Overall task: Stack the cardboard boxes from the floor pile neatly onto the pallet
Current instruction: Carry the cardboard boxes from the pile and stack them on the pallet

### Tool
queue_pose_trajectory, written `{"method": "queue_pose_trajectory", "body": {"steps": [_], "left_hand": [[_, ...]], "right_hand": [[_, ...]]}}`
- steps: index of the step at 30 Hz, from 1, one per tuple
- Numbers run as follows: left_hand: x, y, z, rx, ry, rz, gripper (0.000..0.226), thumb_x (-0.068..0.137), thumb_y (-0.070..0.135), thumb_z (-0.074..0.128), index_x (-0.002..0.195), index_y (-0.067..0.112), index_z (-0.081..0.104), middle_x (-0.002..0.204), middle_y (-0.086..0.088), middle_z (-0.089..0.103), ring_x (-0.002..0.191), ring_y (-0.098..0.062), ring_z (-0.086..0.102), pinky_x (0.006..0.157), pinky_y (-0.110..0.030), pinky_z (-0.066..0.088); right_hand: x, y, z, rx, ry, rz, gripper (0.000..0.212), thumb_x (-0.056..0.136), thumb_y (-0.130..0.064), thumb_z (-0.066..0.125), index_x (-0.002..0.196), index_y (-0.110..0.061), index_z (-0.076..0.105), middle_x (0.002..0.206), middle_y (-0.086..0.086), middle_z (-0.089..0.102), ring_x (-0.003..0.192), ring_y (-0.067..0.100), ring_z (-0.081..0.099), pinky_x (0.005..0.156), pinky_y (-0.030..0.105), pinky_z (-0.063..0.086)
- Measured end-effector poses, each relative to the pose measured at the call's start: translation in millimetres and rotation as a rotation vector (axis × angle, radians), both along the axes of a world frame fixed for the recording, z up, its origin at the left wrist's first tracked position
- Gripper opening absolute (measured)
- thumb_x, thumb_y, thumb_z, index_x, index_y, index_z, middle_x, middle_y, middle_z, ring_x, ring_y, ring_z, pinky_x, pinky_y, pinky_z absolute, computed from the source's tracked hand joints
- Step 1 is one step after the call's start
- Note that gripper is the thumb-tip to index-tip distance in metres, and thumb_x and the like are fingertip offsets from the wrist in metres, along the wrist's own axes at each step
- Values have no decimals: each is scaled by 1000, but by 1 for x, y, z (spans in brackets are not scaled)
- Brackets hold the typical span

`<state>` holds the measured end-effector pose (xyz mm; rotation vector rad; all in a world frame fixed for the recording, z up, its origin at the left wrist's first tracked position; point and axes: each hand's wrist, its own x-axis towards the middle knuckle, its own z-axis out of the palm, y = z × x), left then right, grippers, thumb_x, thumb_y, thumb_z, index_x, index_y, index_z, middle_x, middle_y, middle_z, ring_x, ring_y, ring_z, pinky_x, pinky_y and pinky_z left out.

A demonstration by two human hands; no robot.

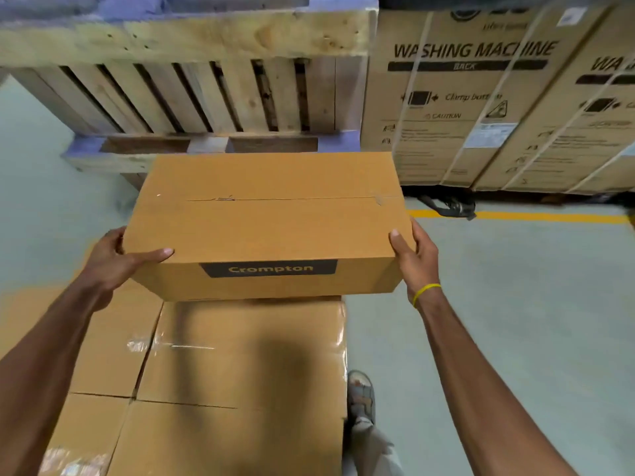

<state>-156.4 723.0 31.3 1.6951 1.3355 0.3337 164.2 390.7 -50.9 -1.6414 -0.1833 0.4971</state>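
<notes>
Crompton box lay crosswise, left hand and right hand gripping its short ends; wooden pallet stood straight ahead.

Bright, even light from above; a soft shadow falls on the taped boxes, tape glaring; edges bend and blur.

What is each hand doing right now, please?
Left hand: grips the brown rectangular cardboard box.
Right hand: grips the same box.

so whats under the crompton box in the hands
Below the Crompton box lie taped cardboard boxes of the pile; their far parts are hidden by it.
</notes>
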Motion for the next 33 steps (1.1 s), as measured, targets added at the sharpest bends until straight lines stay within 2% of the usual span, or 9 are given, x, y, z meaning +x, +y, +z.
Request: {"method": "queue_pose_trajectory", "body": {"steps": [5,9,11,16,19,23,25,29,33], "left_hand": [[14,55,-74,-40,90,-51,58,80,18,87,132,25,63,127,-2,70,119,-29,65,102,-48,51],[17,89,-137,-33,102,-55,41,80,15,87,110,38,70,116,8,73,114,-23,67,104,-43,47],[12,103,-172,-39,115,-54,42,78,14,88,109,36,71,114,10,75,114,-22,69,104,-43,48],[1,111,-223,-90,153,-114,53,79,7,86,127,17,65,113,3,77,102,-11,72,99,-34,53],[-4,114,-248,-88,179,-115,39,78,-2,83,107,19,68,87,20,78,78,6,72,80,-15,57],[-12,120,-271,-120,198,-81,48,77,-6,84,102,28,62,81,27,75,75,10,70,81,-24,53],[-17,122,-281,-131,196,-47,53,77,-8,84,110,25,60,85,14,77,79,2,70,84,-29,52],[-24,122,-297,-152,186,-25,81,77,-10,83,144,9,42,116,-7,61,106,-21,60,95,-33,46],[-27,126,-314,-175,208,-20,92,76,-7,86,151,5,34,128,-12,57,115,-24,56,98,-35,46]], "right_hand": [[13,37,-74,16,-9,27,44,99,-31,63,142,-26,55,131,-11,66,122,10,61,106,41,50],[2,57,-129,42,-33,-1,43,101,-26,60,143,-30,51,128,-20,63,117,0,60,99,24,52],[-8,66,-162,43,-29,4,44,102,-24,59,145,-29,50,129,-18,63,118,1,60,97,22,52],[-30,62,-216,-18,0,31,52,101,-25,60,151,-27,44,138,-16,60,126,1,56,109,32,47],[-41,61,-244,-64,46,67,56,99,-28,63,152,-29,44,141,-18,58,130,0,54,114,36,42],[-46,63,-270,-103,95,102,58,96,-27,67,150,-32,46,140,-16,60,131,5,54,116,42,40],[-49,65,-279,-119,109,133,58,96,-24,67,150,-33,46,140,-14,60,132,7,54,116,42,39],[-53,65,-294,-154,135,166,62,95,-20,69,150,-35,45,143,-17,57,136,4,50,120,40,33],[-58,69,-298,-173,147,152,63,94,-14,69,149,-33,47,138,-22,59,132,-1,51,113,24,37]]}}
